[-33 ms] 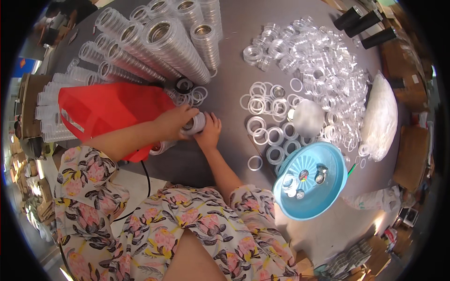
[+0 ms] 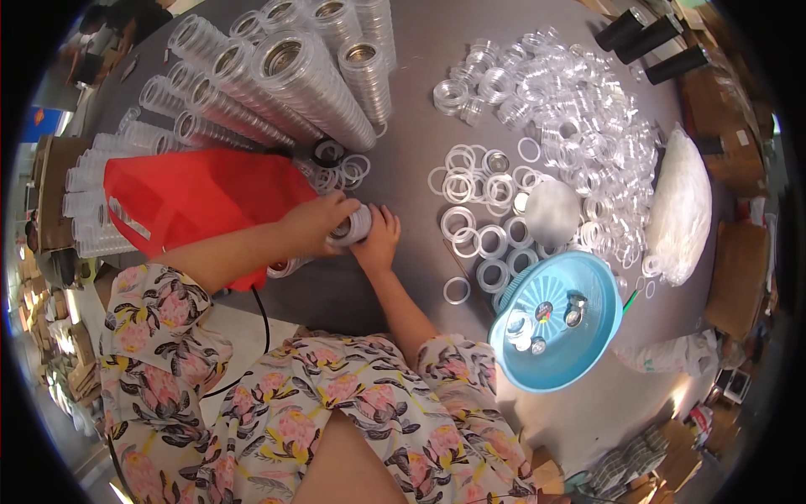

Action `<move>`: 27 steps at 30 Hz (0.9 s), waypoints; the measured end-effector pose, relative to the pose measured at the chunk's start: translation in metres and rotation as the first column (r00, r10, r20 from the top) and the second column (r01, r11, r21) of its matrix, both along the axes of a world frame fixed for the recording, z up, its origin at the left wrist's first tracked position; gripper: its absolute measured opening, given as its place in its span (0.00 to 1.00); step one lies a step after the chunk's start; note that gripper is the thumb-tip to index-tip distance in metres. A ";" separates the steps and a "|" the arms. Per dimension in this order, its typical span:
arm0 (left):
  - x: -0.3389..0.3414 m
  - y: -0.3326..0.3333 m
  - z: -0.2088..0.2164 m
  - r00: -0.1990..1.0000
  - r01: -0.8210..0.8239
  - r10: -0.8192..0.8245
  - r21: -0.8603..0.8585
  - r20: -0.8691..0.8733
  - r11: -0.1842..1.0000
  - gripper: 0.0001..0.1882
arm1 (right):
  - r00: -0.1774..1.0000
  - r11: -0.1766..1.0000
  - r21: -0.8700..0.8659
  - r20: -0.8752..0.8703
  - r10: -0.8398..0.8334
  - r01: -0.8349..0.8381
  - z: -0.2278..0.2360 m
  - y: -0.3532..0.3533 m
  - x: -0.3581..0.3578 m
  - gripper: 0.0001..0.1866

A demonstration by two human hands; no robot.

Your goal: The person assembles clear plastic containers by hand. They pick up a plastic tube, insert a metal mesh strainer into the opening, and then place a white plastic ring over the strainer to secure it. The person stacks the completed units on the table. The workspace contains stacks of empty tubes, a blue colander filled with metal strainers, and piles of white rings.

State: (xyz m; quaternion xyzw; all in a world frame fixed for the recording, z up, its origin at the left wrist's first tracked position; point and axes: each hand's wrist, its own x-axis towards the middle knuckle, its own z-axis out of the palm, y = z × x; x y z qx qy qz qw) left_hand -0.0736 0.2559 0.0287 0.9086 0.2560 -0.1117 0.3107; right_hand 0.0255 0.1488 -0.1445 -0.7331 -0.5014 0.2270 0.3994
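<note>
Both hands meet over a short stack of clear round plastic cases (image 2: 353, 225) on the grey table (image 2: 411, 134). My left hand (image 2: 312, 220) wraps over the stack from the left. My right hand (image 2: 379, 239) grips it from the right. Just left of the hands lies a red bag (image 2: 193, 197). A few loose clear rings (image 2: 344, 172) sit just beyond the hands.
Long rows of stacked clear cases (image 2: 285, 76) lie at the back left. Flat clear rings (image 2: 478, 210) and a heap of clear lids (image 2: 579, 109) spread to the right. A blue basin (image 2: 588, 353) holds small round parts. A white bag (image 2: 680, 206) and black cylinders (image 2: 655, 38) lie far right.
</note>
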 end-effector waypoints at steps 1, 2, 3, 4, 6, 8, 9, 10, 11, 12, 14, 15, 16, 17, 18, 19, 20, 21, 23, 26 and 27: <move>0.007 -0.010 0.006 0.997 -0.018 0.014 -0.048 -0.075 0.999 0.41 | 1.000 1.000 -0.001 0.026 -0.016 0.016 0.000 -0.012 0.003 0.45; 0.011 -0.020 0.004 0.997 0.004 -0.008 -0.050 -0.077 0.999 0.41 | 0.998 0.999 -0.007 0.060 -0.033 0.034 -0.002 -0.025 0.007 0.45; 0.015 -0.029 0.001 0.996 0.026 -0.030 -0.054 -0.079 0.998 0.41 | 0.997 0.999 -0.045 0.071 -0.017 0.020 -0.004 -0.037 0.009 0.46; 0.018 -0.036 0.000 0.995 0.049 -0.054 -0.054 -0.085 0.997 0.41 | 0.998 0.998 -0.056 0.068 -0.009 0.013 -0.001 -0.045 0.012 0.46; 0.021 -0.042 -0.001 0.997 0.066 -0.067 -0.035 -0.033 0.997 0.41 | 0.998 0.997 -0.073 0.060 0.012 -0.007 0.008 -0.057 0.015 0.47; 0.019 -0.043 -0.005 0.997 0.069 -0.069 -0.021 0.039 0.997 0.41 | 0.997 0.999 0.029 0.063 -0.037 0.036 0.019 -0.061 0.016 0.47; 0.015 -0.040 -0.009 0.994 0.069 -0.067 -0.014 0.081 0.998 0.41 | 0.996 0.995 0.085 0.058 -0.062 0.057 0.022 -0.060 0.014 0.48; 0.014 -0.039 -0.013 0.990 0.065 -0.064 -0.008 0.124 0.998 0.41 | 0.999 0.991 0.126 -0.011 -0.043 0.045 0.021 -0.058 0.012 0.48; 0.014 -0.039 -0.017 0.989 0.061 -0.060 -0.004 0.138 0.998 0.41 | 0.997 0.985 0.169 -0.079 -0.020 0.033 0.019 -0.055 0.012 0.48; 0.015 -0.039 -0.017 0.987 0.057 -0.056 0.002 0.150 0.998 0.40 | 0.989 0.977 0.212 -0.147 0.006 0.025 0.019 -0.050 0.011 0.49; 0.017 -0.042 -0.015 0.988 0.033 -0.033 0.002 0.152 0.999 0.41 | 0.975 0.996 0.069 -0.211 0.075 -0.062 0.016 -0.043 0.022 0.48; 0.018 -0.044 -0.014 0.990 0.013 -0.013 -0.001 0.138 1.000 0.41 | 0.963 0.994 0.001 -0.248 0.107 -0.110 0.016 -0.042 0.027 0.47; 0.019 -0.046 -0.013 0.992 -0.007 0.007 -0.004 0.125 1.000 0.41 | 0.960 0.994 0.020 -0.258 0.106 -0.104 0.016 -0.045 0.029 0.47; 0.020 -0.050 -0.013 0.990 -0.015 0.017 -0.014 0.143 1.000 0.42 | 0.958 0.994 0.039 -0.267 0.106 -0.099 0.016 -0.048 0.030 0.46; 0.020 -0.057 -0.014 0.986 -0.021 0.026 -0.032 0.163 0.999 0.43 | 0.956 0.995 0.051 -0.276 0.101 -0.091 0.016 -0.054 0.032 0.45; 0.020 -0.065 -0.016 0.982 -0.034 0.043 -0.053 0.184 0.998 0.43 | 0.957 0.995 0.014 -0.273 0.098 -0.098 0.020 -0.062 0.035 0.45; 0.022 -0.076 -0.017 0.983 -0.035 0.044 -0.054 0.179 0.998 0.44 | 0.958 0.994 -0.023 -0.270 0.095 -0.105 0.025 -0.074 0.038 0.45; 0.025 -0.088 -0.017 0.983 -0.035 0.045 -0.058 0.176 0.998 0.44 | 0.960 0.992 -0.062 -0.265 0.091 -0.111 0.030 -0.084 0.041 0.45; 0.033 -0.112 -0.012 0.989 -0.030 0.039 -0.065 0.143 0.997 0.45 | 0.940 0.993 -0.071 -0.336 0.064 -0.093 0.032 -0.105 0.043 0.46; 0.034 -0.121 -0.011 0.952 -0.101 0.118 -0.072 0.282 0.992 0.40 | 0.978 0.999 0.037 -0.207 0.024 -0.017 0.035 -0.127 0.044 0.48; 0.031 -0.122 -0.011 0.958 -0.099 0.114 -0.070 0.262 0.993 0.40 | 0.992 0.995 0.097 -0.127 0.005 0.007 0.041 -0.130 0.044 0.48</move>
